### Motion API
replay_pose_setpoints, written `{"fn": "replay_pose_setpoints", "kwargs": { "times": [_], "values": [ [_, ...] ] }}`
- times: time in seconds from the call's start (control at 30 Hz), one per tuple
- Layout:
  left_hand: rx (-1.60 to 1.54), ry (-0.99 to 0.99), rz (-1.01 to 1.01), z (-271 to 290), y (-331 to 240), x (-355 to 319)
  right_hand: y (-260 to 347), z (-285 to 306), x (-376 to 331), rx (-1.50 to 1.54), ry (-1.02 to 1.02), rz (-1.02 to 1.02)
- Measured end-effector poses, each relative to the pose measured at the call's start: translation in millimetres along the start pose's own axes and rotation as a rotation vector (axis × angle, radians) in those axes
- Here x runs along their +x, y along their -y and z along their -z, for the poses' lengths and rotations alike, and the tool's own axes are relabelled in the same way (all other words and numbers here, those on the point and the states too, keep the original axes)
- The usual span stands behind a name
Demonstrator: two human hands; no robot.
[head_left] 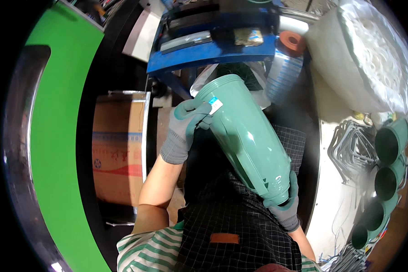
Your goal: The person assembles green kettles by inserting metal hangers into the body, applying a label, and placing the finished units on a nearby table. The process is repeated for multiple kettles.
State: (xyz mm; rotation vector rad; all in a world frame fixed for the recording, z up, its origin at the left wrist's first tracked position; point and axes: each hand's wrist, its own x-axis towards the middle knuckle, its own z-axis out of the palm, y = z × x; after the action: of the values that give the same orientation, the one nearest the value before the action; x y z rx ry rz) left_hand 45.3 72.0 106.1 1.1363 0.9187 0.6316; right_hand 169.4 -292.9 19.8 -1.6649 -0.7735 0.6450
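Note:
A glossy green plastic thermos flask casing [249, 136] lies aslant over my lap, its wide threaded end up and left, its narrow neck down and right. My right hand [288, 206], in a grey and green glove, wraps round the neck end from below; part of its fingers is hidden behind the casing. My left hand [188, 120], gloved alike, is closed near the wide end. At its fingertips is a small white and blue label [216, 104], which lies against the casing's side; whether it is stuck down I cannot tell.
Ahead stands a blue metal stand [213, 56], with a white bag [260, 77] under it. On the right are a big sack of white rings [376, 50], wire handles [351, 147] and several green casings [387, 145]. A cardboard box [118, 154] and a green surface [61, 136] are leftward.

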Motion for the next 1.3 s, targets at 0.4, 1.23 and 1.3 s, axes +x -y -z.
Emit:
{"fn": "replay_pose_setpoints", "kwargs": {
  "times": [0.4, 1.23, 1.3],
  "values": [
    [0.549, -0.06, -0.215, 52, 25, 13, -12, -5, -5, -0.193, 0.016, 0.033],
    [1.281, -0.112, -1.61, -82, -66, -21, 70, 80, 41, 0.521, -0.253, -0.163],
    [1.311, -0.398, -1.495, -17, -64, -83, 80, 74, 66, 0.55, -0.195, -0.136]
  ]
}}
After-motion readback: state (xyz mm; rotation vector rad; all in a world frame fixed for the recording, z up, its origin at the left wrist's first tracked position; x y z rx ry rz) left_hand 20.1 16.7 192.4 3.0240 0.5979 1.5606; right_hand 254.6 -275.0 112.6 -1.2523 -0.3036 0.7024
